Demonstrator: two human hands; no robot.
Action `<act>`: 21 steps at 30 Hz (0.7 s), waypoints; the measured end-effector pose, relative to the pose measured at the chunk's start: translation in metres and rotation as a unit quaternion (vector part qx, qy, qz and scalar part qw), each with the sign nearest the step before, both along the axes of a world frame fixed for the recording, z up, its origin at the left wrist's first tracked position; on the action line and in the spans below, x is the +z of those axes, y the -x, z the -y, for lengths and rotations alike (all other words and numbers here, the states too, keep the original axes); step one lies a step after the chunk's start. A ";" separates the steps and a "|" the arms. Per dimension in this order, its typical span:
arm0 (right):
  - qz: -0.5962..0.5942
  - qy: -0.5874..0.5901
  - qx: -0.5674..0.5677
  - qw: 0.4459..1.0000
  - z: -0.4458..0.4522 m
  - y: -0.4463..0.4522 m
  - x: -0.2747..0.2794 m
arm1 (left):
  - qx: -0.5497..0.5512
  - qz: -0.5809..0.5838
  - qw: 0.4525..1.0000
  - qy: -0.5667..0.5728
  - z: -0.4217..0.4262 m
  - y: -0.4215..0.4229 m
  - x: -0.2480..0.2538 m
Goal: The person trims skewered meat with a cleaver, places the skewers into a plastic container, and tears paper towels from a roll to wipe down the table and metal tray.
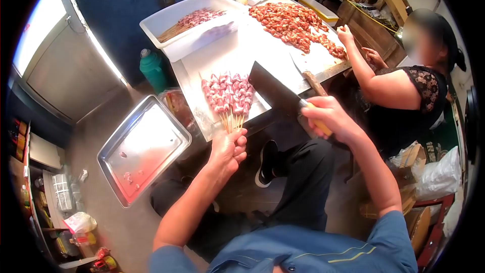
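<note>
Skewers of pink meat [228, 92]: a fanned bundle at the near edge of the white surface [198, 65], meat ends over the surface, bare stick ends toward the person. Left hand [228, 149]: closed around the stick ends. Right hand [331, 116]: gripping the yellow handle of a cleaver [275, 87]; broad dark blade raised, its tip near the skewered meat. Wooden handle of a second tool [315, 84] just beside the cleaver, at the surface edge. Farther back on the surface: white tub [202, 38] holding more skewered meat; to its right, a heap of red meat pieces [290, 23]. Co-worker [409, 88] seated at right, one hand raised near the heap. Left of the surface: metal tray [144, 146] with reddish liquid and scraps; green flask [151, 71] behind it.
</note>
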State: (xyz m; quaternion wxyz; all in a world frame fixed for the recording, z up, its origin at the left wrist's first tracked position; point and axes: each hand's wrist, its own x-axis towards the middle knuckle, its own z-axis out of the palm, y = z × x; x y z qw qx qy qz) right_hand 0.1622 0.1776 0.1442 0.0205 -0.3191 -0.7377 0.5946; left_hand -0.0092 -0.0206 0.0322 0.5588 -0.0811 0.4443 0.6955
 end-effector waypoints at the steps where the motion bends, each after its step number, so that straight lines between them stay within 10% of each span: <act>1: 0.003 -0.001 -0.021 1.000 0.004 -0.008 0.005 | -0.001 0.004 1.000 -0.002 0.000 -0.001 -0.001; 21: -0.050 -0.052 -0.025 0.997 0.008 -0.008 0.009 | 0.027 -0.017 1.000 0.002 -0.006 -0.011 -0.002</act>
